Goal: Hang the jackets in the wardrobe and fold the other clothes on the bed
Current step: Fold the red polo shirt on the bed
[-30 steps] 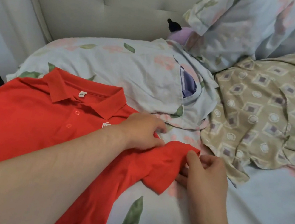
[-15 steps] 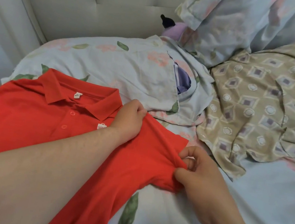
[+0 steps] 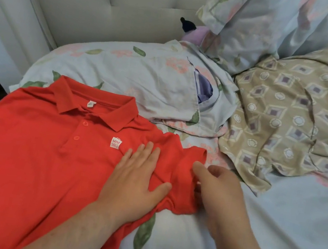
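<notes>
A red polo shirt point(image 3: 32, 156) lies face up on the bed point(image 3: 280, 243), collar toward the headboard, with a small white logo on the chest. My left hand point(image 3: 138, 179) presses flat on the shirt beside its right sleeve point(image 3: 187, 172), fingers straight. Next to it, my right hand point(image 3: 219, 191) sits at the sleeve's outer hem, thumb over the cloth and fingers curled at the edge, pinching it. The sleeve lies spread out sideways. The shirt's lower part runs out of view at the bottom left.
A floral pillow point(image 3: 124, 69) lies just behind the shirt's collar. A beige patterned cloth point(image 3: 293, 107) is crumpled to the right. A second floral pillow point(image 3: 264, 21) and a purple plush toy point(image 3: 193, 36) lean on the padded headboard point(image 3: 114, 1).
The bunched sleeve has been pulled out and laid flat. My left hand let go of the shoulder cloth and now presses flat on the shirt. My right hand still holds the hem.
</notes>
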